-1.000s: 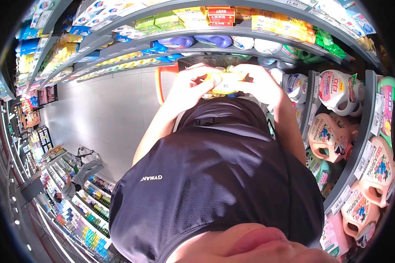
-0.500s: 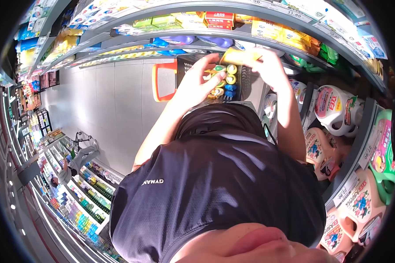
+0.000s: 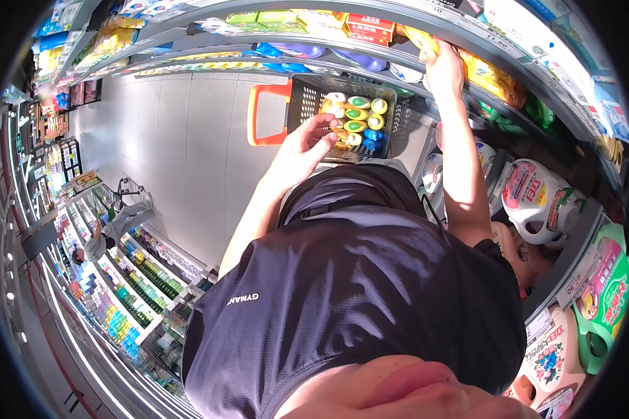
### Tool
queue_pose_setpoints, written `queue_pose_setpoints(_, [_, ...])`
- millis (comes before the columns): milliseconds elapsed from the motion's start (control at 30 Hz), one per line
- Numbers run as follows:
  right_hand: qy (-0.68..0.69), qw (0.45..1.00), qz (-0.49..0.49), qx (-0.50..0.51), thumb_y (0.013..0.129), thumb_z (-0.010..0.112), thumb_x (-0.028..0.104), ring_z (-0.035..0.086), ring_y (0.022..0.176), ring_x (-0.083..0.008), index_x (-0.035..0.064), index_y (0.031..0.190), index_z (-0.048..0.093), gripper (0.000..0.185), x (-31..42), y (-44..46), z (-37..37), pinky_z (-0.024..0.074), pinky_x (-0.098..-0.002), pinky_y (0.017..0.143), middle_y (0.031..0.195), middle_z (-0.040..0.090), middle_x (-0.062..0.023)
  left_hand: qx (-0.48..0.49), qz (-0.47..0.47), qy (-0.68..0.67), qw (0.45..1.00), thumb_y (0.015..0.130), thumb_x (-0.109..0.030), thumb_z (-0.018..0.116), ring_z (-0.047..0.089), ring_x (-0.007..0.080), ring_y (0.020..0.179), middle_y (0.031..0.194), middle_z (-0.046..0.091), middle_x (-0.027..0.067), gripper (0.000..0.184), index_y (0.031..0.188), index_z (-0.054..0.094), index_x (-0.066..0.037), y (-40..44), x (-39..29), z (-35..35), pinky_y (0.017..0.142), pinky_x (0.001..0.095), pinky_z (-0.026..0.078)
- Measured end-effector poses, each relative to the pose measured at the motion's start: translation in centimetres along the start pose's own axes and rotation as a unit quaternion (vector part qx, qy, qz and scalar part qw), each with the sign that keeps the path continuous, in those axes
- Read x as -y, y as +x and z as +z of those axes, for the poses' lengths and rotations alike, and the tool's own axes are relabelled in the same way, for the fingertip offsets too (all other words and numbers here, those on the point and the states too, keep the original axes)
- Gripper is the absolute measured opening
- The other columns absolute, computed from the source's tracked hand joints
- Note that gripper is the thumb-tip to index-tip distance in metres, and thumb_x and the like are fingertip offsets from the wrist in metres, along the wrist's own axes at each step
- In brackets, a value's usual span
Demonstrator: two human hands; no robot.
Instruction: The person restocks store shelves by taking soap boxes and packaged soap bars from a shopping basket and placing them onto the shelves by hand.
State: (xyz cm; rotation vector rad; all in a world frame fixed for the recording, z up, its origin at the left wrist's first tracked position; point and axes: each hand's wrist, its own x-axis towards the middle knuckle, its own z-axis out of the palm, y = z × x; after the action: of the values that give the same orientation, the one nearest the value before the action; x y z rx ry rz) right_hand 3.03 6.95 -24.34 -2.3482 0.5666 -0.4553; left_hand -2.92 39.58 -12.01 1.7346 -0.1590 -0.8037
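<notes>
My right hand [image 3: 444, 66] reaches up to the shelf among yellow packs, its fingers closed round a yellow pack [image 3: 421, 40] beside some red boxes [image 3: 369, 28]. Lower down, my left hand [image 3: 306, 149] hangs at the near side of a dark basket [image 3: 307, 98], fingers apart and slightly curled, holding nothing. Inside the basket stand several bottles with yellow, green and white tops [image 3: 357, 114] and blue ones [image 3: 372, 140]. More yellow packs [image 3: 488, 75] lie on the shelf to the right of my right hand.
An orange handle [image 3: 253, 115] sticks out from the basket's left side. Large white [image 3: 531, 195] and pink jugs [image 3: 553, 359] fill the shelves at right. A grey tiled floor [image 3: 189, 140] spreads at left, where a person [image 3: 122, 222] stands near a trolley, farther off.
My right hand has moved from above the basket up to the shelf with the yellow pack. My left hand has lowered slightly, and the basket's contents show more fully.
</notes>
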Motion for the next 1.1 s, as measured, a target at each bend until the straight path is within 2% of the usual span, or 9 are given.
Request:
queue_pose_setpoints(133, [-0.014, 1.000, 0.005, 0.006, 0.087, 0.062, 0.011, 0.062, 0.106, -0.0373, 0.0072, 0.119, 0.063, 0.032, 0.6, 0.1, -0.7, 0.0489, -0.0441, 0.093, 0.114, 0.065, -0.0205, -0.013, -0.016, -0.032, 0.999, 0.099, -0.013, 0.056, 0.053, 0.0164, 0.118, 0.125, 0.060, 0.0091, 0.039, 0.134, 0.047, 0.001, -0.8, 0.6, -0.7, 0.102, 0.0318, 0.042])
queue_pose_setpoints(433, [-0.065, 0.997, -0.028, 0.027, 0.090, 0.053, 0.004, 0.063, 0.107, -0.0351, 0.0074, 0.123, 0.063, 0.034, 0.1, 0.3, -1.6, 0.0501, -0.0413, 0.093, 0.113, 0.066, -0.0200, -0.035, -0.018, -0.016, 0.999, 0.099, -0.015, 0.057, 0.057, 0.0130, 0.111, 0.117, 0.062, 0.0044, 0.036, 0.131, 0.050, 0.001, -2.7, 1.3, -1.6, 0.097, 0.0294, 0.044])
queue_pose_setpoints(533, [0.016, 0.995, 0.049, 0.083, 0.094, 0.056, 0.012, 0.062, 0.107, -0.0386, 0.0095, 0.124, 0.063, 0.031, 2.0, 0.8, -2.3, 0.0484, -0.0424, 0.092, 0.111, 0.066, -0.0217, -0.038, -0.014, -0.033, 0.999, 0.099, -0.014, 0.057, 0.057, 0.0128, 0.111, 0.118, 0.063, 0.0050, 0.037, 0.131, 0.050, 0.001, -2.9, 2.1, -1.7, 0.097, 0.0287, 0.044])
queue_pose_setpoints(600, [0.087, 0.974, 0.128, 0.163, 0.095, 0.054, 0.022, 0.063, 0.107, -0.0326, 0.0094, 0.124, 0.063, 0.032, 4.7, 1.2, -3.8, 0.0484, -0.0395, 0.092, 0.113, 0.067, -0.0187, -0.039, -0.014, -0.035, 0.999, 0.099, -0.014, 0.056, 0.057, 0.0129, 0.111, 0.119, 0.063, 0.0055, 0.037, 0.132, 0.050, 0.001, -3.1, 2.3, -1.6, 0.097, 0.0284, 0.044])
queue_pose_setpoints(667, [0.135, 0.963, 0.153, 0.174, 0.096, 0.053, 0.030, 0.062, 0.108, -0.0297, 0.0099, 0.124, 0.063, 0.036, 4.8, 1.6, -3.3, 0.0474, -0.0385, 0.092, 0.115, 0.067, -0.0176, -0.037, -0.019, -0.034, 0.999, 0.099, -0.014, 0.055, 0.057, 0.0130, 0.112, 0.119, 0.064, 0.0058, 0.036, 0.132, 0.050, 0.001, -3.3, 2.2, -1.5, 0.098, 0.0281, 0.044])
queue_pose_setpoints(767, [0.134, 0.977, 0.108, 0.126, 0.094, 0.056, 0.038, 0.060, 0.111, -0.0300, 0.0107, 0.123, 0.064, 0.041, 2.5, 2.4, 0.3, 0.0449, -0.0395, 0.094, 0.117, 0.066, -0.0186, -0.029, -0.031, -0.036, 0.998, 0.101, -0.014, 0.053, 0.057, 0.0130, 0.112, 0.119, 0.064, 0.0062, 0.035, 0.132, 0.049, 0.002, -3.7, 2.2, -1.4, 0.099, 0.0278, 0.043])
queue_pose_setpoints(833, [0.076, 0.984, 0.072, 0.141, 0.093, 0.056, 0.041, 0.059, 0.113, -0.0300, 0.0100, 0.122, 0.065, 0.043, 2.8, 2.7, 0.7, 0.0438, -0.0394, 0.095, 0.119, 0.066, -0.0187, -0.024, -0.032, -0.041, 0.998, 0.101, -0.015, 0.052, 0.057, 0.0129, 0.113, 0.119, 0.064, 0.0065, 0.035, 0.132, 0.049, 0.002, -3.8, 2.4, -1.6, 0.099, 0.0276, 0.043])
queue_pose_setpoints(967, [0.022, 0.972, 0.126, 0.199, 0.091, 0.058, 0.036, 0.062, 0.107, -0.0306, 0.0065, 0.117, 0.066, 0.040, 1.0, 3.8, 3.1, 0.0458, -0.0412, 0.092, 0.119, 0.066, -0.0183, -0.026, -0.037, -0.021, 0.999, 0.102, -0.016, 0.050, 0.057, 0.0177, 0.110, 0.119, 0.063, 0.0095, 0.037, 0.134, 0.049, 0.002, -4.1, 2.5, -1.5, 0.100, 0.0330, 0.044])
queue_pose_setpoints(1100, [0.107, 0.975, 0.130, 0.148, 0.088, 0.063, 0.032, 0.064, 0.101, -0.0314, 0.0057, 0.113, 0.068, 0.037, 0.1, 3.7, 4.5, 0.0471, -0.0426, 0.088, 0.116, 0.067, -0.0176, -0.022, -0.042, -0.011, 0.999, 0.102, -0.017, 0.051, 0.057, 0.0174, 0.110, 0.119, 0.063, 0.0096, 0.037, 0.133, 0.049, 0.001, -4.4, 2.5, -1.5, 0.100, 0.0330, 0.044])
